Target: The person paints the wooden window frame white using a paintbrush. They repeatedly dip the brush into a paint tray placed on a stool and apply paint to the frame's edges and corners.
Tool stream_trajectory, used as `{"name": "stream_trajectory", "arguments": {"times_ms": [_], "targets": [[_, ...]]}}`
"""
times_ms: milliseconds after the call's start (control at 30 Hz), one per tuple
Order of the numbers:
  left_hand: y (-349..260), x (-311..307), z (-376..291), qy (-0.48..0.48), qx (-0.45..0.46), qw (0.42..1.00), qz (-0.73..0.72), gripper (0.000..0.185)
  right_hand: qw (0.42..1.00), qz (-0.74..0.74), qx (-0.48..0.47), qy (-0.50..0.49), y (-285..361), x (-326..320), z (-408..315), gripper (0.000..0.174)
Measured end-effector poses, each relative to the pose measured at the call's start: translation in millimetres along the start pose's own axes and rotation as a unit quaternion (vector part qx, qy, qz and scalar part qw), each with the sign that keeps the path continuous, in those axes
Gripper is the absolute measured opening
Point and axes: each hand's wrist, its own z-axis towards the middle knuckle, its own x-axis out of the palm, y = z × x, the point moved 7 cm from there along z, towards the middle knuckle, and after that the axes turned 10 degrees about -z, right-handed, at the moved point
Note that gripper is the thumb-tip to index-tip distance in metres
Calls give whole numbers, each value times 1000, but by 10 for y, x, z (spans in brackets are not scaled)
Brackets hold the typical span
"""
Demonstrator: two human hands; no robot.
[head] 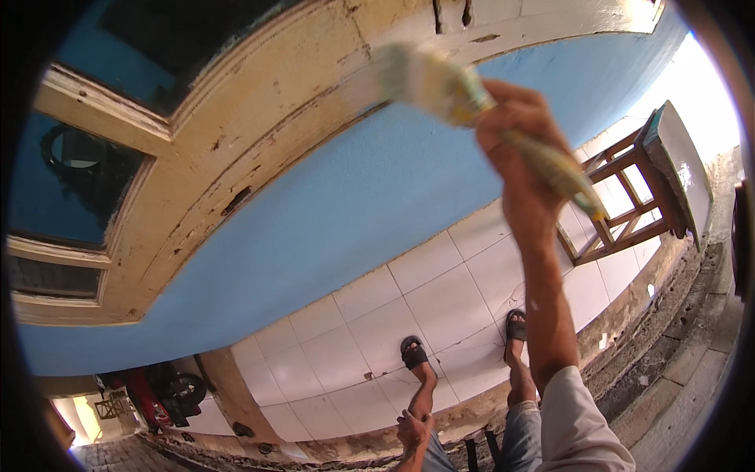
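Note:
My right hand (525, 141) is closed around the handle of a broad paintbrush (448, 88), which is blurred. Its pale bristles are over the lower part of a worn, cream wooden window frame (295, 112); whether they touch it I cannot tell. The frame has cracks, gouges and dark glass panes (76, 171). Below it runs a light blue wall (330, 212). Down by my knee is my left hand (414, 429), with no object visible in it; its fingers are partly bent and seem to rest on the leg.
A wooden table (655, 171) stands at the right on white floor tiles (436, 295). A red motorcycle (153, 395) is at the lower left. The tiled floor ends in a rough edge, with stone paving (678, 389) beyond. My feet wear black sandals (414, 353).

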Motion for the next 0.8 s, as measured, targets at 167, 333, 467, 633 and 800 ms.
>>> {"name": "stream_trajectory", "arguments": {"times_ms": [167,333,467,633,800], "targets": [[-38,-43,76,-31,10,999,22,74,987,-114,-99,-62,-6,-300,52,9],[17,88,97,-83,43,995,36,66,954,-216,-180,-100,198,-132,-168,12],[51,192,70,-78,43,996,25,65,943,-230,-229,-74,311,427,-352,17],[24,276,-22,-76,31,997,-7,65,967,-134,-214,-36,441,914,-495,22],[33,410,-130,-105,0,994,-2,67,985,-56,-149,64,621,1319,-725,22]]}}
